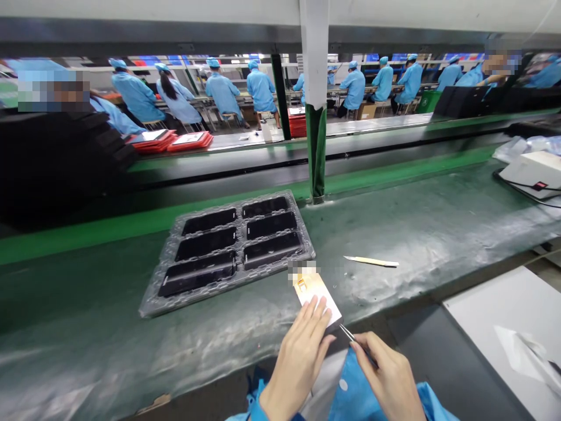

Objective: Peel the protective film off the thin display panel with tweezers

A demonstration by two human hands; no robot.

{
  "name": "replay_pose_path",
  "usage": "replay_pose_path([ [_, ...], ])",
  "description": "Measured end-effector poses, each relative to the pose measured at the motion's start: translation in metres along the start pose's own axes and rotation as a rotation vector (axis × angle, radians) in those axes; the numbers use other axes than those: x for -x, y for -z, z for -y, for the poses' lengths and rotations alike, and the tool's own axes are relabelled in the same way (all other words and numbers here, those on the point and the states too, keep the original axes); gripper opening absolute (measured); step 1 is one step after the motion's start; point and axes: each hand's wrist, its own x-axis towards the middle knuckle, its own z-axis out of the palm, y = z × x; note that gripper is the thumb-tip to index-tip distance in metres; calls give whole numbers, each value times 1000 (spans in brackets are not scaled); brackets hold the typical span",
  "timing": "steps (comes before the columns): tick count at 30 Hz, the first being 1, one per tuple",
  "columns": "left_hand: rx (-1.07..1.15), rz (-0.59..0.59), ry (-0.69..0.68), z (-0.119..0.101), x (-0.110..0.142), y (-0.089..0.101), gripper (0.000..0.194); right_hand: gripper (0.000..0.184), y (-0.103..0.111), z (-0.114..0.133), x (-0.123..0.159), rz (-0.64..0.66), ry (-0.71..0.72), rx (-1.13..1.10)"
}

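Observation:
My left hand point(300, 356) lies flat with fingers stretched out, its fingertips pressing on a small white and yellow card point(316, 294) at the near edge of the green bench. My right hand point(388, 377) is closed around thin metal tweezers point(349, 335), whose tips point toward the card's near corner. Just beyond the card sits a grey plastic tray point(163, 285) holding several black phone-like panels in two columns. A cream-coloured flat stick point(371, 261) lies loose on the bench to the right of the tray.
A white and green post point(315, 117) stands behind the tray. A white box with a cable point(532, 172) sits at the far right. A white sheet point(504, 327) lies on the lower right surface. Several people in blue coats work at benches in the background.

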Motion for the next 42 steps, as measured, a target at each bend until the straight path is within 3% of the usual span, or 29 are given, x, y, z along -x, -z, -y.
replay_pose_path([
  [9,-7,-23,-4,-2,0,0,35,20,1,-2,4,45,-19,6],
  [14,5,-30,0,-2,1,-1,35,27,1,2,0,15,37,71],
  [18,28,-29,13,-2,2,-2,36,30,0,3,1,19,4,69],
  [22,44,-20,25,-3,2,-3,36,28,-1,2,3,88,-171,-86],
  [28,39,-24,16,-3,2,-4,36,52,-3,1,-12,233,-722,-739],
  [31,25,-23,18,-3,2,-3,35,57,-5,0,-17,226,-870,-900],
  [34,21,-23,23,-3,2,-3,35,56,-6,-4,-13,133,-794,-842],
  [42,70,-24,45,-4,1,-4,36,33,2,-3,2,53,-214,-122],
])
